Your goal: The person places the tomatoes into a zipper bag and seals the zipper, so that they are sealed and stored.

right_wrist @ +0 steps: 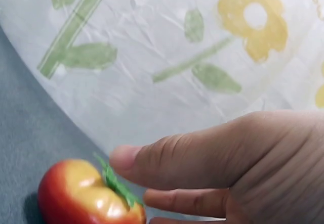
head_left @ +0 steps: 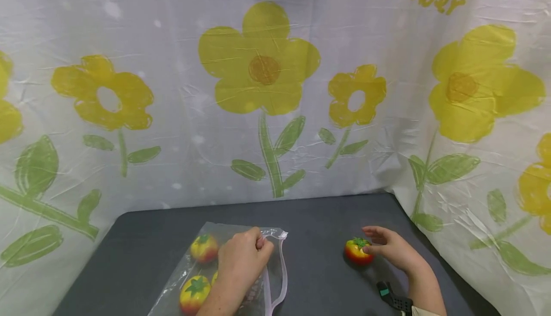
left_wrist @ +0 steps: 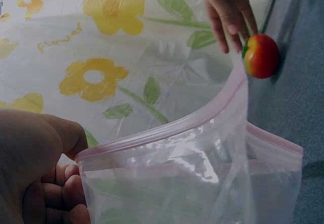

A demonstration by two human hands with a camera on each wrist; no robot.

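With curled fingers, my left hand (head_left: 242, 264) grips the pink-edged mouth of a clear zip bag (left_wrist: 167, 183); in the left wrist view its thumb and fingers pinch one corner, and the mouth gapes. Inside the bag, in the head view, lie a red-and-yellow tomato (head_left: 204, 248), a second tomato (head_left: 195, 293) nearer the front, and a bit of another mostly hidden behind the hand. My right hand (head_left: 393, 250) is at a loose tomato (right_wrist: 86, 191) on the table, thumb and fingers spread beside its green leafy top, not closed around it.
The dark grey table (head_left: 318, 239) has a rounded back edge against a white curtain (head_left: 181, 182) painted with yellow flowers. A black strap (head_left: 393, 299) with a small device is on my right wrist.
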